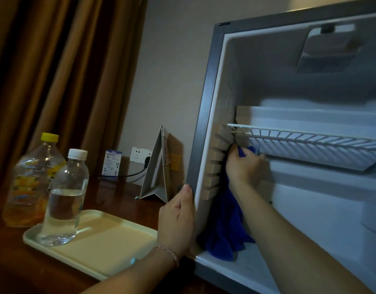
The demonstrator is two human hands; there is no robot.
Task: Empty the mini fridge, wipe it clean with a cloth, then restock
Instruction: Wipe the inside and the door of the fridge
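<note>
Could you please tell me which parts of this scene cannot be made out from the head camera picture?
- Mini fridge: its right side and door are cut off by the frame edge.
- Right hand: fingertips are hidden in the blue cloth under the wire shelf.
- Small box by the wall: print too small to read.
- Yellow-capped bottle: label blurred.

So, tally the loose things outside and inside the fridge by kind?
Bottles: 2, a clear water bottle on the tray, a yellow-capped bottle behind it
Tray: 1
Cloth: 1, blue, held by the right hand
Folded card: 1
Small box: 1
Total: 6
</note>
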